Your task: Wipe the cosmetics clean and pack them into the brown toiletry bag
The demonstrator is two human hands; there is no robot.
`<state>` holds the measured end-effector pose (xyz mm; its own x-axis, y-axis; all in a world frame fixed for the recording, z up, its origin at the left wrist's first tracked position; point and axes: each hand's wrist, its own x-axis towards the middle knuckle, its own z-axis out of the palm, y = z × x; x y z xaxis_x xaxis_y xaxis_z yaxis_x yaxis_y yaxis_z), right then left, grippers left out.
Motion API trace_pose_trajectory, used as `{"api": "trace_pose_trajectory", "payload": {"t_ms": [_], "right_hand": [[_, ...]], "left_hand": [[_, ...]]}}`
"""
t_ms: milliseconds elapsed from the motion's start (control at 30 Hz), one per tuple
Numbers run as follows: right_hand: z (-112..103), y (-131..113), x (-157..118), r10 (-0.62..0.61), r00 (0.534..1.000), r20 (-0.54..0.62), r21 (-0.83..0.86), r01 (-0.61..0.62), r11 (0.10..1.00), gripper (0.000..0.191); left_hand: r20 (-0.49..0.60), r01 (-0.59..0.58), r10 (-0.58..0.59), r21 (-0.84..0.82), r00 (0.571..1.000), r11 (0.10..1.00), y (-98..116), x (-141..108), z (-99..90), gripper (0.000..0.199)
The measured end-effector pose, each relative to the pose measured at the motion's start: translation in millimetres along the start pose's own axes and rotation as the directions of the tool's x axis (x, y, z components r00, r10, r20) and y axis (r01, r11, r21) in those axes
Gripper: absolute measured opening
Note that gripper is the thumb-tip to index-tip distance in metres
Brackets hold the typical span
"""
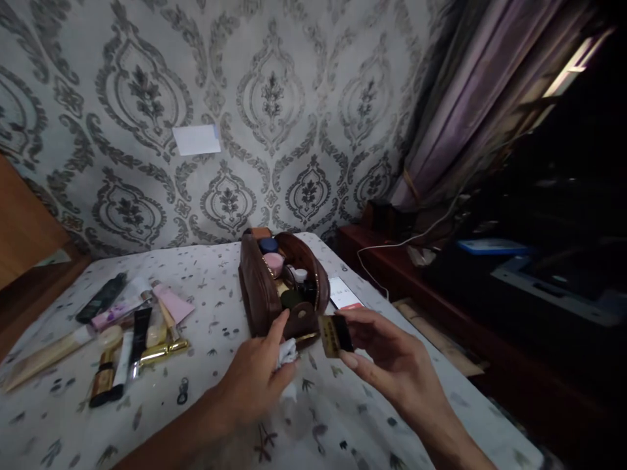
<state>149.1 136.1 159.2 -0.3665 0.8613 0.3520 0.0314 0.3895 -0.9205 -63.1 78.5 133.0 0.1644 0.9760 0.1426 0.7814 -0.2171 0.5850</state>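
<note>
My right hand holds a small gold and black box between thumb and fingers, just in front of the bag. Crumpled white tissue is pinched in my left hand, whose index finger points toward the bag's near edge. The open brown bag stands upright on the patterned white cloth. Inside it are a pink-lidded jar, a blue lid and several other containers. A phone with a lit screen lies to the right of the bag.
Several tubes and bottles lie at the left, among them a pink tube, a black tube and a gold tube. A white cable runs over the dark red furniture at the right. Patterned wallpaper rises behind.
</note>
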Motion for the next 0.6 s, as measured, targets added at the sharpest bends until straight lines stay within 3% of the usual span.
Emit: {"api": "trace_pose_trajectory", "payload": {"t_ms": [167,333,500,600], "right_hand": [[-16,-10,14,-0.026,0.998,-0.052,-0.067,0.023,0.997,0.037],[-20,-19,51,-0.102,0.995,-0.007,-0.123,0.100,0.987,0.034],[-5,-24,109,-0.231,0.942,0.242,-0.363,0.308,0.879,0.028],[10,-22,143,-0.197,0.895,0.399,-0.532,0.402,0.745,0.025]], "left_hand": [[0.013,-0.010,0.011,-0.116,1.000,0.993,-7,1,1.9,0.051],[-0.048,-0.127,0.123,-0.098,0.991,0.987,-23,0,11.4,0.049],[-0.099,-0.178,0.174,-0.038,0.980,0.983,-30,-1,21.8,0.058],[-0.131,-0.237,0.230,-0.042,0.964,0.971,-32,0,23.5,0.064]]}}
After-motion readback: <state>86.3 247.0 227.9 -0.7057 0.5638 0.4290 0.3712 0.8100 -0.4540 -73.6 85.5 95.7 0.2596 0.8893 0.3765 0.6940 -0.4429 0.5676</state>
